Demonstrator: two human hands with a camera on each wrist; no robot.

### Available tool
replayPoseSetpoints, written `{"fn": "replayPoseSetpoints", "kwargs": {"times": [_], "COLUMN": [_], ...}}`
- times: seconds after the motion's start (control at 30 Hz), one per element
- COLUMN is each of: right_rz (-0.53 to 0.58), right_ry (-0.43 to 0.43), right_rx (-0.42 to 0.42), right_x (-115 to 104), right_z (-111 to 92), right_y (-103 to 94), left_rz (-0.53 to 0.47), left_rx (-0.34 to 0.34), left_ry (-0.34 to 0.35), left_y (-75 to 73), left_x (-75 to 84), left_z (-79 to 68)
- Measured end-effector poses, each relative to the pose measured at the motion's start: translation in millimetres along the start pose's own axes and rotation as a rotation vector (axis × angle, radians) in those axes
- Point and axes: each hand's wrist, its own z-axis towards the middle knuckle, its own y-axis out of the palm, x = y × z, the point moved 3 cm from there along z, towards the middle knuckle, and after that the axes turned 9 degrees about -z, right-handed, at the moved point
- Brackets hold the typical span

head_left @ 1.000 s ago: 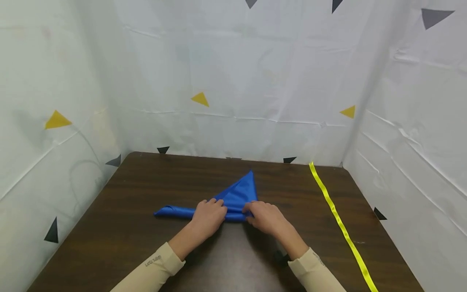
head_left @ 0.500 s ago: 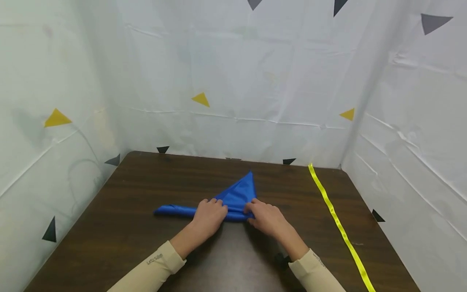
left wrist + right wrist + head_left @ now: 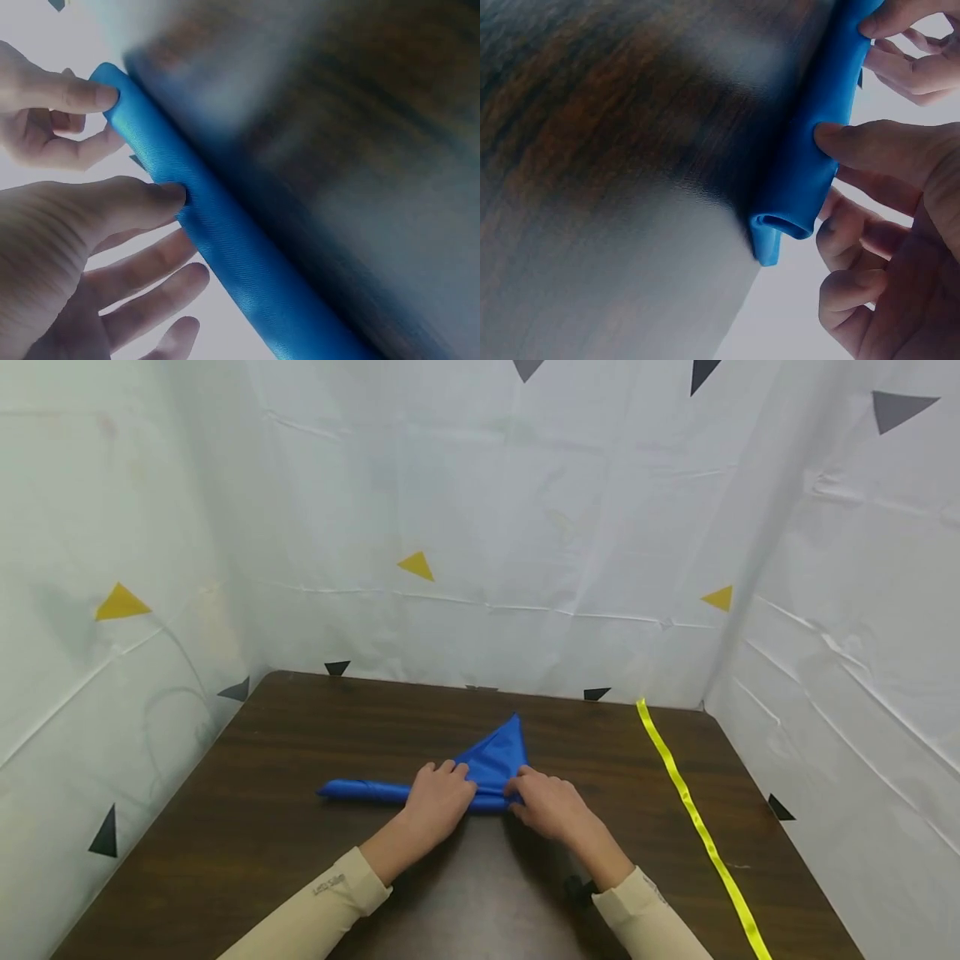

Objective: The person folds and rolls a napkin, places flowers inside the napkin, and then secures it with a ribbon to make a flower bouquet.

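Note:
A shiny blue cloth [image 3: 497,758] lies on the dark wooden table, its near edge rolled into a long tube. A flat triangular corner points away from me, while the tube's thin end reaches left. My left hand [image 3: 441,795] pinches the roll near its middle; in the left wrist view its thumb [image 3: 161,201] presses the blue roll [image 3: 225,232] and the other fingers spread behind. Close beside it, my right hand [image 3: 551,806] grips the roll by its right end. The right wrist view shows that hand's thumb [image 3: 840,141] on the roll, near the open spiral end [image 3: 784,225].
A long yellow ribbon [image 3: 693,814] runs down the right side of the table [image 3: 247,860]. White sheeting [image 3: 495,510] with yellow and dark triangles stands around the back and both sides.
My left hand has shifted slightly right along the roll, closer to the right hand. The right hand and the cloth's pointed corner have barely moved.

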Motion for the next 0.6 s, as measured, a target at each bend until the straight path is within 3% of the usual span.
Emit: {"fn": "replayPoseSetpoints", "kwargs": {"times": [0.2, 0.43, 0.6], "right_rz": [0.025, 0.026, 0.050], "right_ry": [0.012, 0.014, 0.014], "right_rx": [0.024, -0.021, -0.026], "right_x": [6, 11, 13], "right_z": [4, 10, 9], "right_y": [-2.8, -0.4, -0.4], "left_rz": [-0.054, -0.133, -0.159], "left_rx": [-0.038, -0.109, -0.089], "left_ry": [-0.048, -0.070, -0.059], "left_y": [-1.3, 2.9, 6.5], "left_x": [-5.6, -10.2, -10.3], "left_z": [8.6, 8.9, 4.4]}}
